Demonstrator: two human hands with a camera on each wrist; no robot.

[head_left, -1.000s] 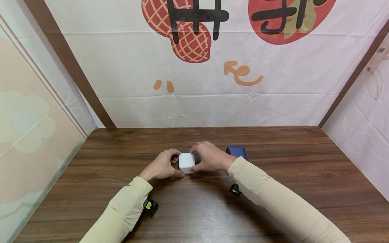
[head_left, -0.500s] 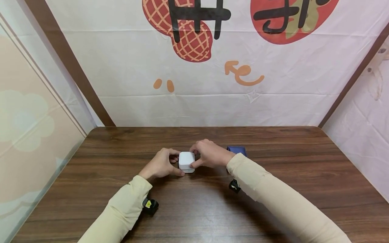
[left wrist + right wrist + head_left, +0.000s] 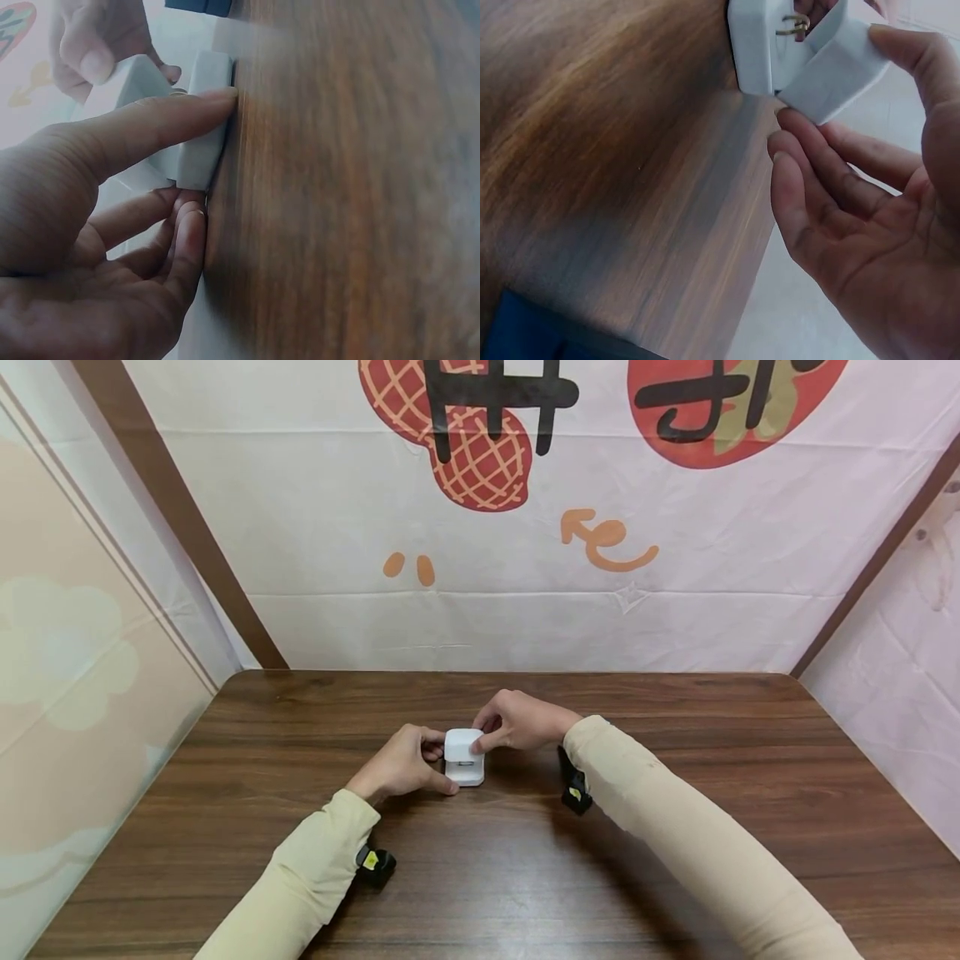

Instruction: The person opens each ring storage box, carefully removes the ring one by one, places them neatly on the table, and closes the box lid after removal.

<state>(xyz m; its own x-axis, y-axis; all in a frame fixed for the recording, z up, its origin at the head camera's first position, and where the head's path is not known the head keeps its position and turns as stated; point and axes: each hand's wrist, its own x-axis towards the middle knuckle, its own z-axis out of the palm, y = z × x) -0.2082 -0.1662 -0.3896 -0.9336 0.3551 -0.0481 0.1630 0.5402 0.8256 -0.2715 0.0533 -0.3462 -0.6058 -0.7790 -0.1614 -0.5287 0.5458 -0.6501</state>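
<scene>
A small white ring box (image 3: pixel 463 745) sits on the wooden table, its hinged lid raised partway from the base. My left hand (image 3: pixel 403 763) holds the base (image 3: pixel 201 161) from the left, thumb in front and fingers behind. At the lid's right side, my right hand (image 3: pixel 522 720) pinches the lid (image 3: pixel 840 71), with the thumb on its outer face. Inside the gap, gold-coloured metal that looks like a ring (image 3: pixel 793 28) shows in the right wrist view. How it is seated is partly hidden.
A dark blue box-like object (image 3: pixel 551 334) lies on the table to the right; in the head view my right arm hides it. The wooden tabletop (image 3: pixel 480 877) ends at a printed cloth wall (image 3: pixel 337 627) at the back.
The lid has swung from closed, up and back, with my right hand rising and moving away from me. My left hand has stayed at the base. The blue object has become hidden in the head view.
</scene>
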